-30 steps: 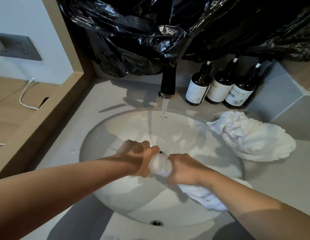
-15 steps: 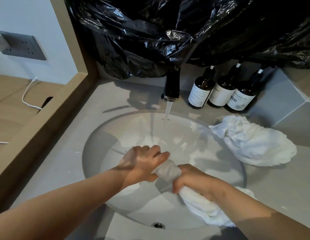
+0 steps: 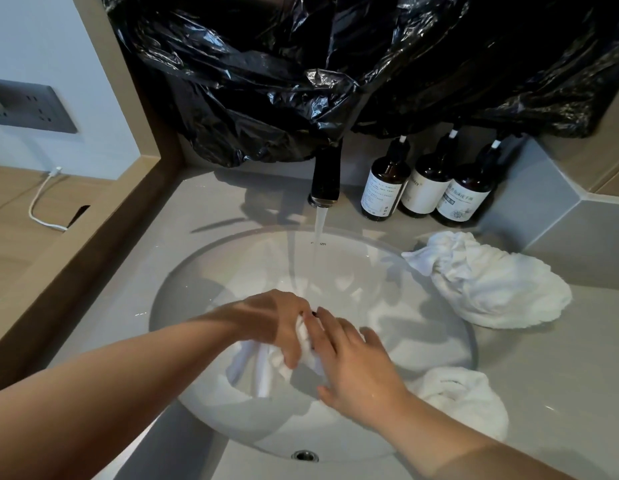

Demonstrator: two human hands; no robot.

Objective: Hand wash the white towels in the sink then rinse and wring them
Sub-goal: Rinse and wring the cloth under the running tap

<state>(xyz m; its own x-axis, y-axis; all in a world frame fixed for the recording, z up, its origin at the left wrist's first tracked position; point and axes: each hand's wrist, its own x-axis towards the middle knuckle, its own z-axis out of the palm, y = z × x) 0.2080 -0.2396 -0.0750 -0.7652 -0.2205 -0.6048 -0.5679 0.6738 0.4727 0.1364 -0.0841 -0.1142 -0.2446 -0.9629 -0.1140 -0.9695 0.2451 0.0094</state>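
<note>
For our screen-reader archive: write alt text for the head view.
The left hand grips a white towel in the sink while the right hand touches it; the faucet runs. A second towel lies on the counter.

Crumpled black plastic sheeting (image 3: 301, 81) hanging over grey stone countertop (image 3: 560, 375); wooden partition ledge (image 3: 58, 268) running left; grey wall socket panel (image 3: 31, 107) sitting on pale wall (image 3: 41, 39).

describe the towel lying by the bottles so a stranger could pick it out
Find the sink; on the counter to its far right, before three brown bottles, lies a crumpled towel. It sits untouched on the counter, unlike the held towel gripped by the left hand in the basin and the rim towel draped over the sink's near right edge.
</note>
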